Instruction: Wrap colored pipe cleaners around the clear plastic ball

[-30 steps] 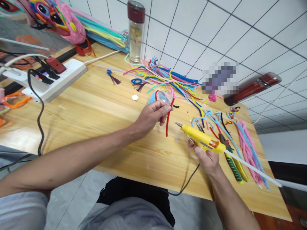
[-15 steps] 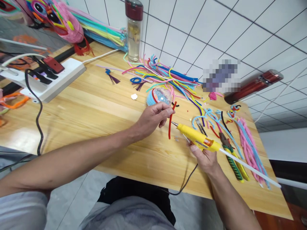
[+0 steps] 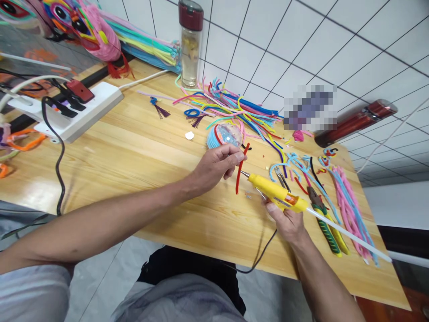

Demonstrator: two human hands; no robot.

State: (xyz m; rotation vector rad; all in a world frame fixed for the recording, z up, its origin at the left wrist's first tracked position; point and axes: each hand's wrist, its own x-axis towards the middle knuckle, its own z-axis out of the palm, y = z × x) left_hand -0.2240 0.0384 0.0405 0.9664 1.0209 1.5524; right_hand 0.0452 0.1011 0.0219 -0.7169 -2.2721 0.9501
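Note:
Between thumb and fingers, my left hand [image 3: 219,165] pinches a short red pipe cleaner [image 3: 239,176], which hangs downward. My right hand [image 3: 284,219] is wrapped round a yellow hot glue gun [image 3: 276,191] with a long white glue stick [image 3: 348,235] out of its back. The gun's metal nozzle points left, at or very near the pipe cleaner; whether they touch I cannot tell. Just behind my left hand sits a clear ball [image 3: 225,134] partly wrapped in light blue and red pipe cleaner. My left hand hides its lower edge.
Loose coloured pipe cleaners [image 3: 234,107] lie along the wall beside a glass bottle [image 3: 190,49]. Pliers [image 3: 323,219], small cutters [image 3: 282,178] and pink and blue strands [image 3: 353,210] are on the right. A power strip [image 3: 90,112] is at left; a red flask [image 3: 357,123] lies tilted at right.
The whole view has shifted slightly. Both hands keep their holds, and the glue gun's nozzle stays close to the red pipe cleaner.

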